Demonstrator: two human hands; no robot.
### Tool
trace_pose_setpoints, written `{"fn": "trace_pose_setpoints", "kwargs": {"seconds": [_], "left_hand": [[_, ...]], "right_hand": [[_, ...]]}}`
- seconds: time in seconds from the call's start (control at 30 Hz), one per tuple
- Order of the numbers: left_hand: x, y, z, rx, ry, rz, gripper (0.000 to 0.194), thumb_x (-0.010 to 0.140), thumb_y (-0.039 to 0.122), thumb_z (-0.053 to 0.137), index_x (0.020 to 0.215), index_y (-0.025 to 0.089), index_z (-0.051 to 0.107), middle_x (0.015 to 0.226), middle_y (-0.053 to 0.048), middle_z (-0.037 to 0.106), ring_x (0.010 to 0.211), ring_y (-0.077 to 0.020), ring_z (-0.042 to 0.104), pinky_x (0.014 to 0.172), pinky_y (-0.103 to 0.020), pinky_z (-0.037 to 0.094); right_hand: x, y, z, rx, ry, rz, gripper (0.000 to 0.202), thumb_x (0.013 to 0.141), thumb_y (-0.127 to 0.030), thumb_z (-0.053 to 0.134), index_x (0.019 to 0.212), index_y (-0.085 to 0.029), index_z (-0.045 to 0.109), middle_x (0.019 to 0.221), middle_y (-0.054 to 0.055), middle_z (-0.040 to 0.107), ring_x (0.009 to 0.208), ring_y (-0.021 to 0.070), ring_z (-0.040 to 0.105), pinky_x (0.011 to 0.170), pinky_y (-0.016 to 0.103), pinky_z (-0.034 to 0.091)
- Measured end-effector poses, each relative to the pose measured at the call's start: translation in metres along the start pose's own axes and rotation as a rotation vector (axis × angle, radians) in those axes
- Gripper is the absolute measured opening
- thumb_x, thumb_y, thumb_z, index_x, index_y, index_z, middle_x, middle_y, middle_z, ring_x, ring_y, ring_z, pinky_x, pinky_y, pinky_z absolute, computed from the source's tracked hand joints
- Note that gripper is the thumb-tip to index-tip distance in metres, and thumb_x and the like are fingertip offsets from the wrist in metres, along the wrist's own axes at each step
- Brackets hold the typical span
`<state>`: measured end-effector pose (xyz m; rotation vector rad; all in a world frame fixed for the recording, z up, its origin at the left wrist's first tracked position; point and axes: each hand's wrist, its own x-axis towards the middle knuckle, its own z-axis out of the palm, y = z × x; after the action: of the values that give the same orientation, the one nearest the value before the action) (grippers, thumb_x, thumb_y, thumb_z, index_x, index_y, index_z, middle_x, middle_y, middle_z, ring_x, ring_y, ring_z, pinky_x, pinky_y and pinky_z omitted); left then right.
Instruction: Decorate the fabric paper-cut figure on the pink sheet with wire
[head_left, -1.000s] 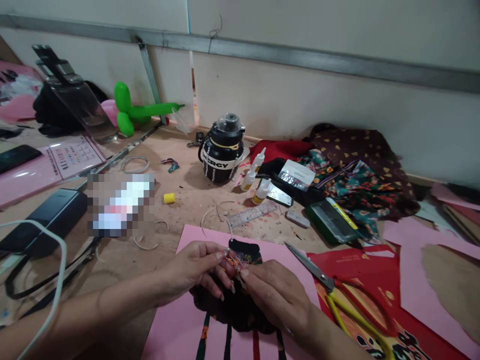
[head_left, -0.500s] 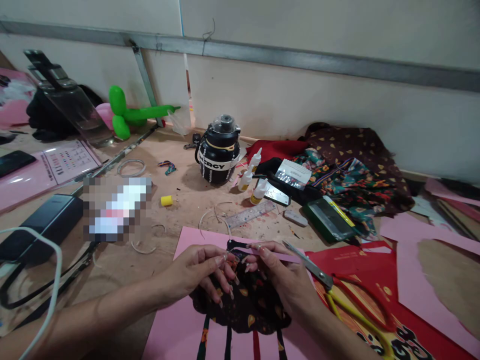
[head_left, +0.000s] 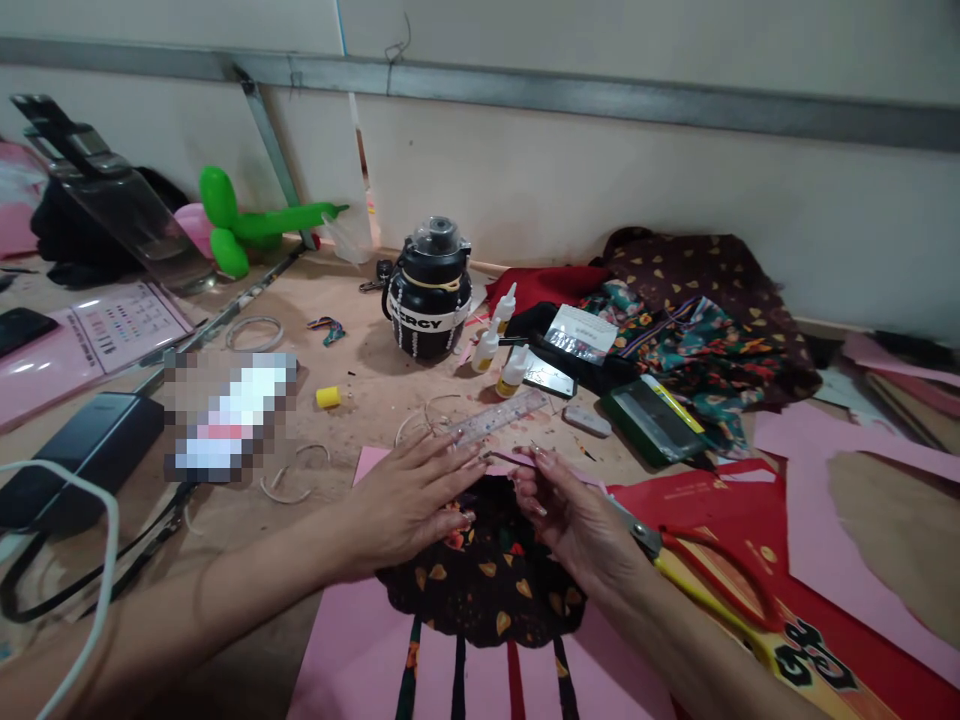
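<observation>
A dark brown cloth with yellow leaf shapes [head_left: 487,595] lies on a pink sheet [head_left: 337,640], where several narrow fabric strips run down from its lower edge. My left hand [head_left: 412,500] is spread flat, palm down, over the upper left of the cloth, its fingers pointing to the ruler. Between the thumb and fingers of my right hand [head_left: 566,510] is a thin dark strip [head_left: 511,458], pinched above the cloth's upper right and reaching toward my left fingertips.
Scissors with red and yellow handles [head_left: 720,580] lie right on a red packet [head_left: 697,500]. Beyond the sheet are a clear ruler [head_left: 502,417], small glue bottles [head_left: 512,372], a black jar [head_left: 429,290] and a yellow cap [head_left: 328,397]. A blurred phone lies left.
My left hand has opened out from its curled pose and now lies flat over the cloth. My right hand has moved up slightly, with the strip pinched. The view has shifted a little.
</observation>
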<state>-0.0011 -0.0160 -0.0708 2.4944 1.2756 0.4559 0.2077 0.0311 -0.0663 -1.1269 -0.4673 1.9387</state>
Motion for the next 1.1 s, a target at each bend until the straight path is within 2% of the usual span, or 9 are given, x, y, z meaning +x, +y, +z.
{"fn": "trace_pose_setpoints", "kwargs": {"seconds": [0.07,0.17,0.27,0.37,0.53,0.63,0.77,0.93,1.1], "left_hand": [[0.002,-0.008,0.004,0.130,-0.009,0.036,0.053,0.095,0.045,0.036,0.139,0.016,0.037,0.141,-0.008,0.046,0.136,-0.0248,0.030,0.115,-0.049,0.013],[-0.004,-0.019,0.006,0.215,0.040,0.043,0.049,0.095,0.042,0.037,0.134,0.014,0.043,0.131,-0.009,0.056,0.129,-0.0230,0.042,0.116,-0.050,0.009],[-0.013,-0.022,0.004,0.226,0.108,0.057,0.037,0.093,0.035,0.042,0.119,0.013,0.057,0.122,-0.011,0.062,0.122,-0.0235,0.049,0.115,-0.051,0.014],[-0.019,-0.020,0.001,0.207,0.134,0.067,0.027,0.092,0.030,0.045,0.102,0.013,0.063,0.115,-0.012,0.065,0.117,-0.0247,0.052,0.113,-0.054,0.019],[-0.019,-0.017,0.002,0.106,0.171,0.075,0.016,0.089,0.025,0.049,0.085,0.016,0.062,0.106,-0.009,0.067,0.108,-0.0225,0.057,0.112,-0.052,0.025],[-0.020,-0.018,0.003,0.104,0.142,0.092,0.015,0.090,0.020,0.047,0.095,0.016,0.061,0.101,-0.007,0.066,0.100,-0.0185,0.059,0.110,-0.046,0.030],[-0.022,-0.021,0.008,0.147,0.124,0.144,0.026,0.091,0.017,0.043,0.113,0.017,0.056,0.098,-0.006,0.064,0.095,-0.0170,0.058,0.109,-0.047,0.031],[-0.023,-0.022,0.011,0.133,0.137,0.134,0.027,0.091,0.017,0.044,0.115,0.016,0.056,0.099,-0.007,0.062,0.095,-0.0175,0.057,0.109,-0.048,0.030],[-0.023,-0.020,0.009,0.130,0.120,0.128,0.028,0.090,0.017,0.045,0.116,0.016,0.056,0.097,-0.007,0.062,0.095,-0.0174,0.057,0.107,-0.047,0.034]], "right_hand": [[0.000,0.004,-0.001,-0.045,-0.024,-0.026,0.028,0.056,-0.027,0.086,0.076,-0.016,0.069,0.063,0.000,0.069,0.054,0.0073,0.061,0.049,0.013,0.047],[-0.002,0.007,-0.004,-0.214,-0.089,-0.113,0.022,0.068,-0.034,0.078,0.080,-0.018,0.069,0.067,0.000,0.070,0.059,0.0088,0.064,0.059,0.016,0.051],[-0.007,0.006,-0.007,-0.586,-0.162,-0.357,0.016,0.078,-0.035,0.069,0.081,-0.019,0.070,0.071,0.001,0.072,0.064,0.0124,0.067,0.063,0.021,0.053],[-0.011,0.004,-0.010,-0.921,-0.233,-0.639,0.012,0.084,-0.028,0.062,0.086,-0.020,0.070,0.078,0.003,0.073,0.069,0.0157,0.068,0.063,0.024,0.055],[-0.011,0.007,-0.012,-1.154,-0.364,-0.929,0.017,0.086,-0.015,0.055,0.095,-0.021,0.068,0.083,0.003,0.073,0.074,0.0157,0.069,0.066,0.024,0.056],[-0.007,0.011,-0.013,-1.221,-0.473,-1.076,0.024,0.085,-0.009,0.054,0.104,-0.019,0.066,0.090,0.006,0.073,0.080,0.0166,0.070,0.070,0.025,0.057],[-0.002,0.016,-0.016,-1.253,-0.527,-1.157,0.028,0.084,-0.006,0.055,0.108,-0.018,0.063,0.090,0.008,0.073,0.080,0.0177,0.069,0.068,0.028,0.057],[0.002,0.019,-0.019,-1.261,-0.555,-1.209,0.032,0.084,-0.004,0.055,0.112,-0.019,0.060,0.091,0.009,0.072,0.080,0.0180,0.069,0.067,0.029,0.058],[0.004,0.020,-0.020,-1.267,-0.571,-1.189,0.034,0.083,-0.004,0.055,0.114,-0.018,0.060,0.094,0.009,0.072,0.083,0.0178,0.068,0.070,0.029,0.058]]}}
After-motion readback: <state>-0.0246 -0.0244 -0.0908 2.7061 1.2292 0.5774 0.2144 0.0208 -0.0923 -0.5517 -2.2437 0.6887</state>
